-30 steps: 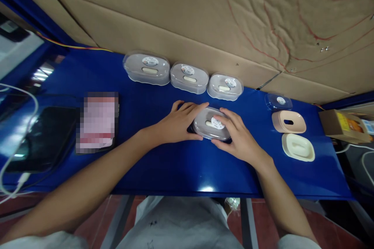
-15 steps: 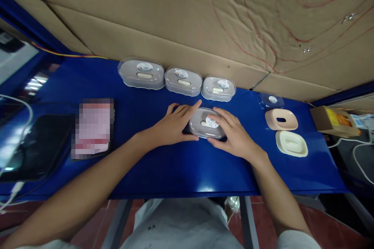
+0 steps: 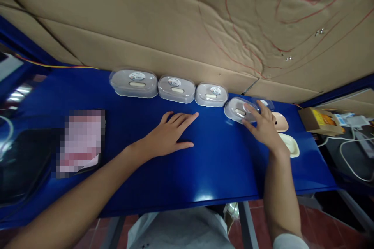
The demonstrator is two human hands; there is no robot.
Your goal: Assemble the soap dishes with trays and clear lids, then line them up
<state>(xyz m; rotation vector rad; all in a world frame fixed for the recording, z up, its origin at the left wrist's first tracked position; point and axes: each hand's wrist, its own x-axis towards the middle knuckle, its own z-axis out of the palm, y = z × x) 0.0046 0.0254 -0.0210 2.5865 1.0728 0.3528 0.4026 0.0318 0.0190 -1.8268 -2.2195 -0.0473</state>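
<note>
My right hand [image 3: 264, 126] grips the right end of an oval grey box with a clear lid [image 3: 235, 113], thumb in front and fingers behind. The box has a pale slot on top and a round white label, and it is slightly tilted. It sits to the right of a row of three like boxes: the left one [image 3: 133, 89], the middle one [image 3: 176, 95] and the right one [image 3: 210, 100]. My left hand [image 3: 168, 134] hovers over or rests on the blue table, fingers spread, holding nothing.
A clear lid [image 3: 267, 104], a peach slotted shell [image 3: 281, 122] and a cream oval tray [image 3: 292, 147], partly hidden by my right hand, lie at the right. A phone [image 3: 83, 138] lies left. A cardboard box [image 3: 320, 122] stands far right, before the cardboard wall [image 3: 131, 19].
My right hand has carried the grey box from between both hands to the right end of the row. My left hand has let go of it and stays near its former place.
</note>
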